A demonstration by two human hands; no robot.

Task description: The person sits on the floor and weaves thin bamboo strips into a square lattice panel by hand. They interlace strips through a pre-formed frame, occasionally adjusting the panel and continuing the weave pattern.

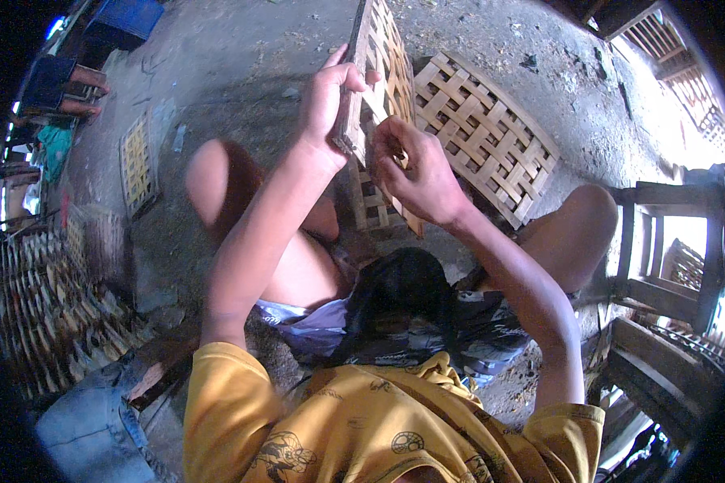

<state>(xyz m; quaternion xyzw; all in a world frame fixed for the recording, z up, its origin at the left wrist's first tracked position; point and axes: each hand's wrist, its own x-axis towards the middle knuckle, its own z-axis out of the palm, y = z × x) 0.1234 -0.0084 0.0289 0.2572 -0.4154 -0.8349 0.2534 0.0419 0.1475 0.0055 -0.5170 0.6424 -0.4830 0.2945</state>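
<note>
Yellow shirt sleeves (362, 427) sit closest, over your knees. Your left hand (328, 101) is closed around the edge of the pale woven bamboo lattice panel (376, 60), held upright between both hands. Your right hand (415, 173) pinches a thin bamboo strip (379, 109) beside it. Keep the panel steady; slide the strip gently.

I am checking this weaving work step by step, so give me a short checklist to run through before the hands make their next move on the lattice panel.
1. Left hand grips the edge of the held lattice panel: ok.
2. Right hand fingers pinch at the panel's strips: ok.
3. Panel stands upright between the knees: ok.
4. Strip under the right fingers seated in the weave: cannot tell, hidden by the hand.
5. Second lattice panel lies flat on the ground beyond, apart from both hands: ok.
6. Wooden stool at the right is apart from the right arm: ok.
</note>
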